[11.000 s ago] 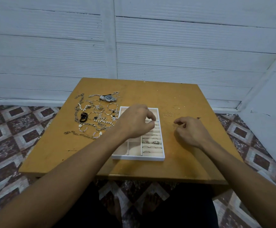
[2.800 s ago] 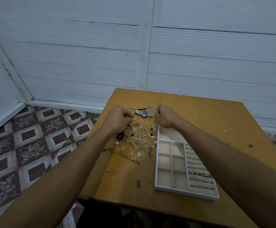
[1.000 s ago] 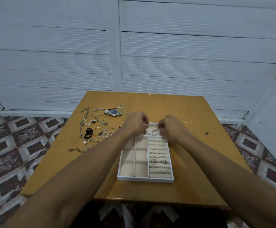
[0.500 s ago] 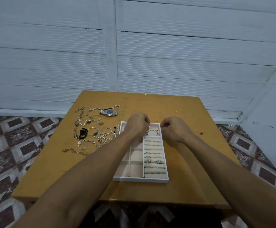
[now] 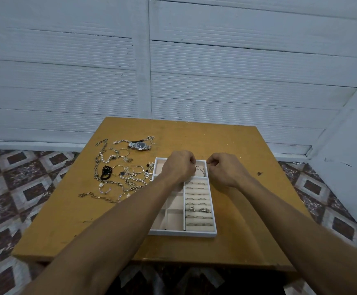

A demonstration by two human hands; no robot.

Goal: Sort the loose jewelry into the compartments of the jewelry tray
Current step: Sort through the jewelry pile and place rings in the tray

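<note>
Loose jewelry is mostly sitting in a heap on the table just left of the jewelry tray, watch included, so plenty is waiting to be sorted. A few rings are lining the tray's right-hand rolls and 1 thin bangle is lying in the far compartment. The left hand and right hand are hovering either side of it, fingers curled tight. Whether either is actually pinching it, can't tell.
</note>
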